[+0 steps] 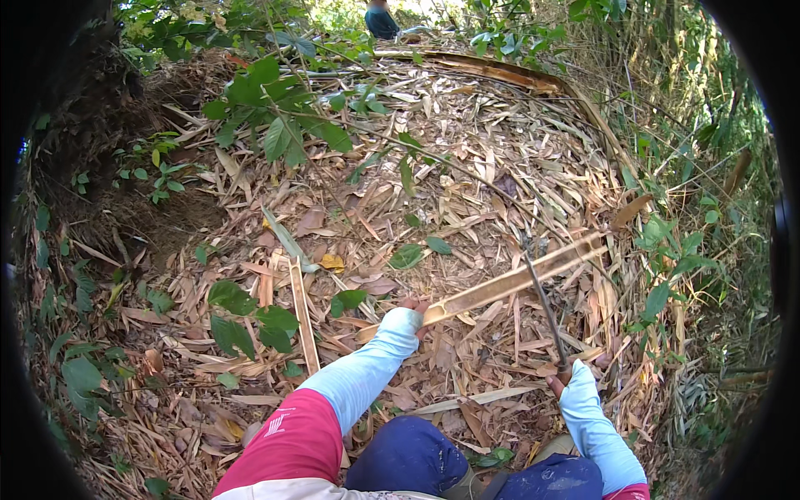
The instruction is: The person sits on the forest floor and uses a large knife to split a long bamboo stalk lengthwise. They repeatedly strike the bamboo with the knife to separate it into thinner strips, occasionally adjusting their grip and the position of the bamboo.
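Note:
A long split bamboo piece (492,288) slants up to the right in front of me, its hollow inner side and cross-walls showing. My left hand (419,312) is closed round its near left end. In my right hand (562,381) is the dark handle of a machete (546,307), gripped at the right. Its long narrow blade points away from me and crosses the bamboo toward its far half. From this view I cannot tell whether blade and bamboo touch. A second, narrower split bamboo strip (303,317) lies on the ground left of my left forearm.
Dry bamboo leaves (467,200) cover the ground. A leafy green branch (283,125) hangs across the upper left, beside an earth bank (167,217). A long brown bamboo stalk (500,71) lies at the far right. Another person (381,21) is partly visible far ahead.

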A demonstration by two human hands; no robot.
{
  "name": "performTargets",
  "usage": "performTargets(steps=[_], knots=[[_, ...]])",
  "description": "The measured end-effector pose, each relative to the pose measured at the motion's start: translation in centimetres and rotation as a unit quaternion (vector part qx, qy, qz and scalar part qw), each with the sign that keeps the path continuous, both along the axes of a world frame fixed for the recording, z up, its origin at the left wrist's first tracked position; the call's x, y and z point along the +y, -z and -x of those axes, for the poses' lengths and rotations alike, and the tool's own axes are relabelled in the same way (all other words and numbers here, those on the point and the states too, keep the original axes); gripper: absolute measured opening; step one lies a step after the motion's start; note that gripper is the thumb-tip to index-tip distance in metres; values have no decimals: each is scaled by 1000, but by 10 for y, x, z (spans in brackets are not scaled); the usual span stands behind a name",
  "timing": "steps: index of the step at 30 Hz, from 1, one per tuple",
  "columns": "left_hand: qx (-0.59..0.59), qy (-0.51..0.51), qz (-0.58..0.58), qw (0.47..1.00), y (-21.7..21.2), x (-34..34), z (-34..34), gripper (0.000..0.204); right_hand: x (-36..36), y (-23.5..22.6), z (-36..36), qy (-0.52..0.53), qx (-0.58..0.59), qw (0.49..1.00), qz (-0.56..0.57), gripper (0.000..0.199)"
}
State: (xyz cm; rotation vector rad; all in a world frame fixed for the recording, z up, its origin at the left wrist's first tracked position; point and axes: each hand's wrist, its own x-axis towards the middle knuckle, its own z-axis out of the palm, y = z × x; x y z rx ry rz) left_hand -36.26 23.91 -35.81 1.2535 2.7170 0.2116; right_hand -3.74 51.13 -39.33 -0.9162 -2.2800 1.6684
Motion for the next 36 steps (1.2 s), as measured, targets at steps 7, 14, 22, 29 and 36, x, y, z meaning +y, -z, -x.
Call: performTargets(steps=[7,14,22,29,36], knots=[[-113,-52,224,967,-16,17,52,48,-11,-4,30,-93,-34,995,-11,41],[-188,-102,88,973,14,21,48,22,-25,-1,64,-163,-61,980,-100,30],[-490,-122,4,863,54,6,92,42,-63,-11,143,-118,-40,972,200,40],[-657,-162,-47,735,51,-4,110,44,-69,41,137,-88,-85,971,208,42],[-708,-202,-6,676,52,2,116,44,-70,59,141,-77,-68,965,239,45]])
